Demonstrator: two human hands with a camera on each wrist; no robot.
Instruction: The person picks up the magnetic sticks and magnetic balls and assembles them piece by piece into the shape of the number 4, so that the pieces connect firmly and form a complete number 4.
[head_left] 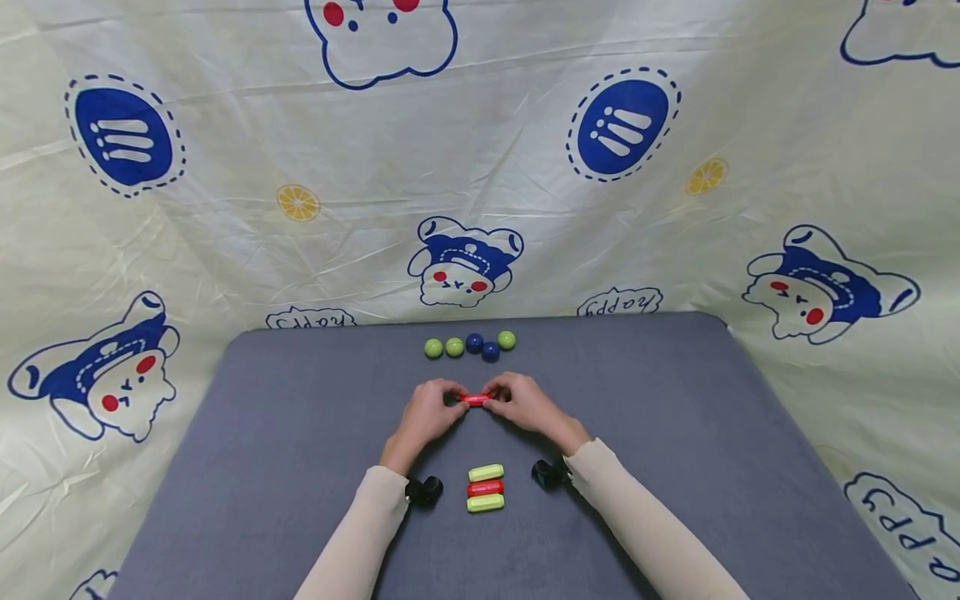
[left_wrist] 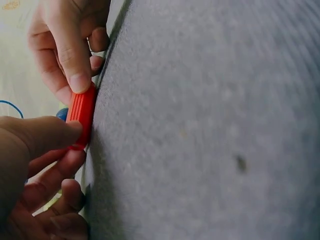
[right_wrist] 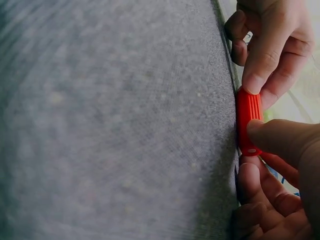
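A short red bar (head_left: 476,400) with ridges along its side is held by both hands near the middle of the table. My left hand (head_left: 429,410) pinches its left end between thumb and fingers. At the other end, my right hand (head_left: 528,403) pinches it the same way. Both wrist views show the red bar (left_wrist: 83,115) up close, with a thumb on each end. It lies low, at or just above the grey cloth; whether it touches cannot be told. Nearer to me lies a row of a yellow-green bar (head_left: 486,472), a red bar (head_left: 486,488) and another yellow-green bar (head_left: 485,503).
Beyond the hands, green balls (head_left: 454,347) and blue balls (head_left: 474,342) form a loose line near the far edge of the grey table (head_left: 315,467). A printed white curtain (head_left: 525,267) hangs behind it. Small black devices (head_left: 427,492) are strapped at the wrists.
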